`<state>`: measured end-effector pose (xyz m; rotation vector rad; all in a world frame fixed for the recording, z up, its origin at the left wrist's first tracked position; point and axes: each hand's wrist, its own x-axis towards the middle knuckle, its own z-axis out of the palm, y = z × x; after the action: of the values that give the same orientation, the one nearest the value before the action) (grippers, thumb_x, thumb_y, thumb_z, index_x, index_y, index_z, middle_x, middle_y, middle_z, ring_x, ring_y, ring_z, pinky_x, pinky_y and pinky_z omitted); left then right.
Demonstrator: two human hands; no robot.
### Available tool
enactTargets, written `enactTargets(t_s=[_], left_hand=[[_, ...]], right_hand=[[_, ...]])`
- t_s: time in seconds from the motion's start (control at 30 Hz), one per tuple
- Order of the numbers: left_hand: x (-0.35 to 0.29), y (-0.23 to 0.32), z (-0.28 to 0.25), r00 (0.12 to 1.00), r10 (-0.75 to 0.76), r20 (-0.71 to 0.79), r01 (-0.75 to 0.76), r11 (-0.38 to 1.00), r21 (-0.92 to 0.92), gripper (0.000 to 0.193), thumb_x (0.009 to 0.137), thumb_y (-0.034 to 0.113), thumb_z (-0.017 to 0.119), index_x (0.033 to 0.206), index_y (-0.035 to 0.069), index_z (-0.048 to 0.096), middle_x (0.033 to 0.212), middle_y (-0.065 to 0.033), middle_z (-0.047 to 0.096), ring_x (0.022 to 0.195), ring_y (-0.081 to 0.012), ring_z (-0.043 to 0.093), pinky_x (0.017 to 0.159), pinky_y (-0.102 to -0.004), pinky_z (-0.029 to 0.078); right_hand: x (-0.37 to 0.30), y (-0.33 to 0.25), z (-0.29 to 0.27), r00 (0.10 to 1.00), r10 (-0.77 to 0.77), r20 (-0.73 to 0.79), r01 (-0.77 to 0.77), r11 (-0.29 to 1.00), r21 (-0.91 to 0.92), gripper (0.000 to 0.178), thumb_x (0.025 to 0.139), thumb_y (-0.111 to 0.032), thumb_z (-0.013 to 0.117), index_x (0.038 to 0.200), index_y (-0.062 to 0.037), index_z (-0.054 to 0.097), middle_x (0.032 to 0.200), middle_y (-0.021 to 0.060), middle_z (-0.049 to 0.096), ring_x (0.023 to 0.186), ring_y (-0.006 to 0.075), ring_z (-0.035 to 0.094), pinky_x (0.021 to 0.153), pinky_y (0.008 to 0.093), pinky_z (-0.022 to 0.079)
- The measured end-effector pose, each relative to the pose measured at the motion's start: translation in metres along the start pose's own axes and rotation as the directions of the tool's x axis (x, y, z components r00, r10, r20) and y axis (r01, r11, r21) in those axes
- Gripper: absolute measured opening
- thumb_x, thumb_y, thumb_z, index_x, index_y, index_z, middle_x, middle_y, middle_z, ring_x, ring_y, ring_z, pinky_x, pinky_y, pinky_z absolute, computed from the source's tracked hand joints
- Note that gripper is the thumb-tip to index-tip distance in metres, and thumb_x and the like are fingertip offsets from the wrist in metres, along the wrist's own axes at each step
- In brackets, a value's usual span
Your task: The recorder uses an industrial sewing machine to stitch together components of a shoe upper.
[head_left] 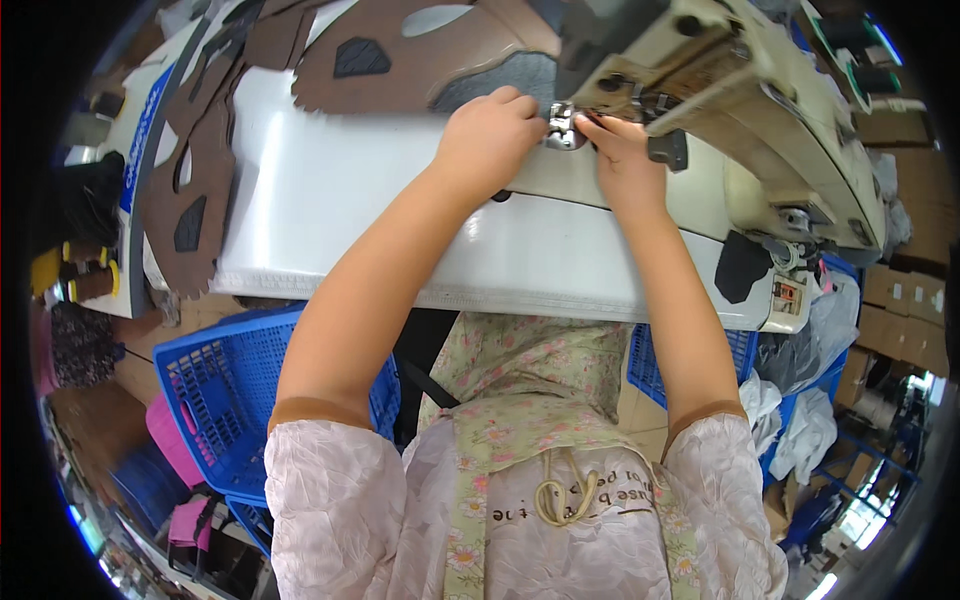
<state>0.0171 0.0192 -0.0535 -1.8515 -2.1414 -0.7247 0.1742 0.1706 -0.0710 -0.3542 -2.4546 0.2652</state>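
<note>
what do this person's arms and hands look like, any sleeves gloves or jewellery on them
The left hand and right hand are bare: no gloves, and no ring or watch can be made out. Both forearms are uncovered too. The left sleeve and right sleeve are pale pinkish-white with a crinkled texture, each ending in a brown band near the elbow.

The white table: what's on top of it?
Brown cut pieces with dark patches lie along its left and far sides; a sewing machine stands at the right. The left hand and right hand cover whatever is beneath them.
</note>
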Motion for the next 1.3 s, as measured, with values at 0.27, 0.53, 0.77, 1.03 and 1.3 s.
enactTargets(t_s=[0.27, 0.53, 0.77, 1.03, 1.3], left_hand=[[0.007, 0.001, 0.002, 0.996, 0.031, -0.078, -0.031, 1.000, 0.004, 0.024, 0.072, 0.000, 0.060, 0.094, 0.006, 0.068, 0.099, -0.0093, 0.064, 0.101, -0.0296, 0.061, 0.084, -0.0400, 0.051], [0.006, 0.005, -0.001, 1.000, 0.009, 0.003, -0.009, 1.000, 0.028, 0.040, 0.067, -0.007, 0.053, 0.103, 0.005, 0.065, 0.098, -0.0134, 0.065, 0.097, -0.0343, 0.060, 0.084, -0.0437, 0.049], [0.002, -0.009, 0.006, 0.999, 0.024, 0.026, -0.026, 0.999, 0.042, 0.044, 0.069, -0.007, 0.053, 0.111, 0.003, 0.061, 0.105, -0.0164, 0.065, 0.096, -0.0375, 0.059, 0.082, -0.0456, 0.048], [0.011, -0.003, -0.011, 0.977, -0.070, 0.204, 0.033, 0.984, 0.178, 0.048, 0.070, 0.001, 0.060, 0.118, 0.006, 0.061, 0.094, -0.0172, 0.065, 0.090, -0.0364, 0.061, 0.079, -0.0467, 0.049], [0.018, -0.019, -0.017, 0.992, 0.063, 0.109, -0.069, 0.996, 0.059, 0.024, 0.064, 0.006, 0.062, 0.087, 0.002, 0.066, 0.091, -0.0176, 0.065, 0.092, -0.0397, 0.058, 0.080, -0.0501, 0.048]], right_hand=[[-0.049, -0.021, -0.091, 0.995, -0.096, 0.035, 0.092, 0.990, 0.110, 0.028, 0.076, -0.001, 0.064, 0.102, -0.0081, 0.072, 0.109, 0.0096, 0.068, 0.106, 0.0301, 0.063, 0.090, 0.0439, 0.047], [-0.188, 0.110, -0.259, 0.749, 0.541, -0.382, -0.654, 0.696, -0.296, 0.024, 0.074, 0.001, 0.061, 0.094, -0.0079, 0.072, 0.103, 0.0082, 0.069, 0.100, 0.0334, 0.062, 0.091, 0.0398, 0.049], [-0.215, 0.181, -0.274, 0.774, 0.628, 0.087, -0.554, 0.736, -0.389, 0.028, 0.074, -0.002, 0.065, 0.101, -0.0091, 0.070, 0.119, 0.0090, 0.062, 0.114, 0.0314, 0.055, 0.096, 0.0370, 0.046], [-0.199, 0.160, -0.279, 0.450, 0.884, -0.126, -0.621, 0.411, 0.668, 0.010, 0.095, -0.010, 0.058, 0.100, -0.0013, 0.057, 0.109, 0.0145, 0.066, 0.093, 0.0220, 0.065, 0.086, 0.0379, 0.050], [-0.071, -0.046, -0.179, 0.787, 0.369, 0.494, -0.330, -0.425, 0.843, 0.022, 0.095, -0.026, 0.060, 0.108, -0.0085, 0.059, 0.076, -0.0044, 0.050, 0.061, 0.0064, 0.047, 0.056, 0.0221, 0.041]])
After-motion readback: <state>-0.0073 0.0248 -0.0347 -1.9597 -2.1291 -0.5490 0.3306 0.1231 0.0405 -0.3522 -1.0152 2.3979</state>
